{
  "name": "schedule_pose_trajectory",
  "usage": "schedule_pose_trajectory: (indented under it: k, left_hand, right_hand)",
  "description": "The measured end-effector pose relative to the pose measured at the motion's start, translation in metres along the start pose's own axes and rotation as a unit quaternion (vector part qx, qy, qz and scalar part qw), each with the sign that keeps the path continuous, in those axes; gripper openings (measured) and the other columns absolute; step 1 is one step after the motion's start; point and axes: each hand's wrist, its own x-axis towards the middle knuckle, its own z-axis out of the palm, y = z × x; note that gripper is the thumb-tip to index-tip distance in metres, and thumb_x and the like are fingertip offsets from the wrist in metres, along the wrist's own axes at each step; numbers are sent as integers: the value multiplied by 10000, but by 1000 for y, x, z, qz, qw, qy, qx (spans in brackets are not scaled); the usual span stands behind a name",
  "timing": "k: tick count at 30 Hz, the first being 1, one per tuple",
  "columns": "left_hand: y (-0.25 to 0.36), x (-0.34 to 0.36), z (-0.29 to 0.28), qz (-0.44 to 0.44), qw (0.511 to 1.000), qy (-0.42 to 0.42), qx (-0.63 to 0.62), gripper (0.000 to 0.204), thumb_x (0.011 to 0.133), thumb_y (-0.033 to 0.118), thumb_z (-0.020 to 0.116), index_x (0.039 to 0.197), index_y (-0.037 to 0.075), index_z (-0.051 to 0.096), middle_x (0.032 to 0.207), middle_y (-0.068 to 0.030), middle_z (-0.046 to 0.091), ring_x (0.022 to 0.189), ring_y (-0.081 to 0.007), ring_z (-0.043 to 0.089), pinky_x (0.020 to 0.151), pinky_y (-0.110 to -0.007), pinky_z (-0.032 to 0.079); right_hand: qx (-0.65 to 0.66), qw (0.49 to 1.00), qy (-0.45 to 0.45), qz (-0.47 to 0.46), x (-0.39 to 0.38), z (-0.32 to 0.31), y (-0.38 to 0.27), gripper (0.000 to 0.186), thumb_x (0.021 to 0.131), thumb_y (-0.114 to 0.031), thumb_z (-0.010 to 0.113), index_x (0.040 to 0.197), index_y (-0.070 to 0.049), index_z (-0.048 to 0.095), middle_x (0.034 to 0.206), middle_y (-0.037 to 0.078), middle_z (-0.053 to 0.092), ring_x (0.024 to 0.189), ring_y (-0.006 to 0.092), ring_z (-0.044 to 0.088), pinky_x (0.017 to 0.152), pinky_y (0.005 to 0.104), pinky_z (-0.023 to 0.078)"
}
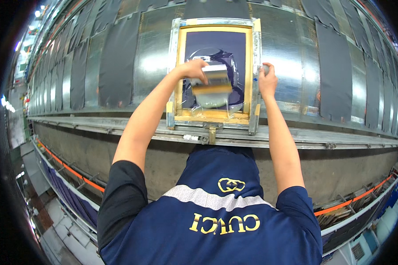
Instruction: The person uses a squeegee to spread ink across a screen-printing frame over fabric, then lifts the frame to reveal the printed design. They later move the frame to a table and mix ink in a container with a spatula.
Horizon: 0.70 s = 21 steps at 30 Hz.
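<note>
A screen printing frame [247, 53] with yellow tape along its inner edges lies on the long table in front of me. Dark purple, glossy ink [237, 86] is spread over its mesh. My left hand [193, 70] reaches over the frame's left side, its fingers closed on a squeegee [216, 78]. Motion blurs the squeegee, and a pale, plastic-like part hangs at its near end. At the frame's right outer edge, my right hand [269, 81] curls round a small grey knob [265, 69]; its fingers partly cover the knob.
Metal rails [305, 138] run along the table's near edge, right in front of my body. Dark fabric panels [119, 62] lie on the shiny tabletop [157, 57] to both sides. An orange strip [70, 167] and racks stand at the lower left and lower right.
</note>
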Motion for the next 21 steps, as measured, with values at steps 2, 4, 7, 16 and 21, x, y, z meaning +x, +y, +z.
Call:
schedule_pose_trajectory:
  k: [2,4,7,16,21]
  left_hand:
    - [23,1,-8,-28,973,205,104,331,764,168,831,1090,122,800,981,-95,806,912,-266,762,819,-394,588]
    - [17,9,23,5,897,409,166,283,858,91,667,1078,196,811,1027,-40,798,956,-301,743,813,-444,566]
    - [-2,6,100,80,826,504,238,331,890,22,609,1010,262,803,1119,22,783,1051,-183,711,808,-423,482]
    - [9,-37,123,109,835,492,219,287,843,40,670,1026,224,791,1150,59,777,1060,-157,711,801,-385,477]
    - [7,17,70,96,831,497,231,296,862,23,634,1027,222,778,1096,52,774,1001,-188,697,824,-393,471]
  right_hand:
    - [9,1000,21,-5,0,-1,5,262,1011,-255,628,1240,-131,646,877,229,732,830,428,710,784,502,529]
    - [46,998,22,-24,-4,4,-2,262,1007,-246,646,1232,-111,653,918,227,737,836,394,718,788,474,533]
    - [65,998,4,1,-5,1,-6,256,1001,-234,657,1217,-97,663,941,218,743,848,365,727,794,453,537]
    - [53,998,33,-13,-1,-1,-8,235,996,-211,648,1200,-95,651,820,196,728,753,348,712,743,462,532]
    - [65,998,8,7,-4,-3,-13,232,1002,-231,654,1183,-88,661,770,188,703,703,312,692,702,443,525]
